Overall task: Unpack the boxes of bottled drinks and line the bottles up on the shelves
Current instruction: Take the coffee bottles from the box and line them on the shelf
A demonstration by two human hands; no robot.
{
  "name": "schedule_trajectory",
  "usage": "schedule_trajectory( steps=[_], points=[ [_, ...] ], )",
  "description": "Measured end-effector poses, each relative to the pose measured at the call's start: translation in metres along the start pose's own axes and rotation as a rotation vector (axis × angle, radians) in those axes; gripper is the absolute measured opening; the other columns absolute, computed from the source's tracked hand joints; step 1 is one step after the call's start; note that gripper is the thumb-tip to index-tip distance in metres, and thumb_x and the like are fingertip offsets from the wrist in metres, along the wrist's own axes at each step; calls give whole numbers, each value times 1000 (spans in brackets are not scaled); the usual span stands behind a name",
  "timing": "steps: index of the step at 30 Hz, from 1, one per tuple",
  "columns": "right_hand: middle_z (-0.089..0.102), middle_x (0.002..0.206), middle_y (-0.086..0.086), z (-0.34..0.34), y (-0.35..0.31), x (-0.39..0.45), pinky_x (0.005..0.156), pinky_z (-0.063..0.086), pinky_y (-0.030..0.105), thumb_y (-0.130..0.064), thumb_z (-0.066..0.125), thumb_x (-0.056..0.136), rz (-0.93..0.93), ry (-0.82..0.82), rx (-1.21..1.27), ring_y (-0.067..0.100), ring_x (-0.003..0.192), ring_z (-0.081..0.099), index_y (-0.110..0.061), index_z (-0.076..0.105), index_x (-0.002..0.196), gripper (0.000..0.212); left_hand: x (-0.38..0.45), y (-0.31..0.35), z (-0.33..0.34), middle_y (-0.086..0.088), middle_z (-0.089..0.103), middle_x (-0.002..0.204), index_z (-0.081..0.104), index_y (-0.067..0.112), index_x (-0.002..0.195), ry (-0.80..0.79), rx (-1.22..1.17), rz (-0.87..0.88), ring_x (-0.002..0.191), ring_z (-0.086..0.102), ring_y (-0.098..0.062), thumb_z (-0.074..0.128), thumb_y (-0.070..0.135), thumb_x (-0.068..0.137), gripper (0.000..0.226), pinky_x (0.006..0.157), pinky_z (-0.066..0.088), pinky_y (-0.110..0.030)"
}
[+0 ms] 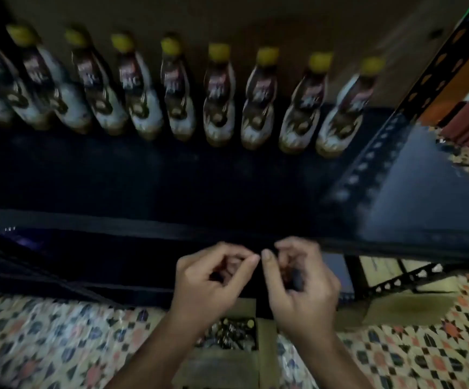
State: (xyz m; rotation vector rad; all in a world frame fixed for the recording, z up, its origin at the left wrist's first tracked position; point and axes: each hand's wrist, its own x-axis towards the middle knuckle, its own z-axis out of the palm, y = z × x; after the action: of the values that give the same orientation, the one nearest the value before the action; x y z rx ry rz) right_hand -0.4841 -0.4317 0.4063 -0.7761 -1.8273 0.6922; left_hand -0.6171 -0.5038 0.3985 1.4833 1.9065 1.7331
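Head view, nearest first: an open cardboard box (244, 357) of bottles sits on the patterned floor (59, 338), below and between both forearms. Left hand (213, 279) and right hand (303, 279) hover above it, fingers curled loosely, thumb tips nearly touching — neither holds a bottle. Just beyond runs the dark shelf front edge (143, 226). The shelf surface (171, 175) lies bare behind that edge; a row of yellow-capped bottles (219, 96) lines the back — blurred.
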Motion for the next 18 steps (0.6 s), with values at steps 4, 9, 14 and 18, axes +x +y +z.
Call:
schedule_trajectory(
  steps=[4, 9, 14, 18],
  points=[
    [53, 82, -9, 64, 91, -85, 73, 37, 4, -7, 72, 90, 203, -263, -69, -3, 78, 53, -12, 64, 101, 14, -86, -140, 3, 16, 70, 73, 77, 16, 84, -54, 173, -304, 71, 68, 0, 79, 17, 90, 6, 64, 51, -15],
    [62, 94, -1, 145, 244, -206, 74, 46, 24, -10, 68, 92, 487, -622, -236, 13, 86, 61, -16, 63, 109, 19, -205, -334, 25, -1, 74, 80, 72, 22, 89, -297, 417, -757, 79, 71, -22, 67, 20, 93, 7, 70, 57, -37],
    [69, 105, 8, 204, 368, -313, 87, 46, 28, -15, 65, 92, 699, -857, -385, 26, 102, 65, -12, 64, 116, 24, -290, -468, 57, -15, 74, 107, 73, 14, 111, -541, 602, -937, 97, 69, -34, 62, 24, 97, 20, 75, 51, -34],
    [64, 121, 12, 226, 445, -370, 100, 38, 36, -20, 67, 90, 671, -983, -609, 32, 119, 55, -14, 60, 123, 35, -333, -554, 75, -17, 73, 105, 69, 16, 116, -638, 631, -1015, 100, 70, -36, 69, 28, 90, 28, 80, 58, -41]
  ],
)
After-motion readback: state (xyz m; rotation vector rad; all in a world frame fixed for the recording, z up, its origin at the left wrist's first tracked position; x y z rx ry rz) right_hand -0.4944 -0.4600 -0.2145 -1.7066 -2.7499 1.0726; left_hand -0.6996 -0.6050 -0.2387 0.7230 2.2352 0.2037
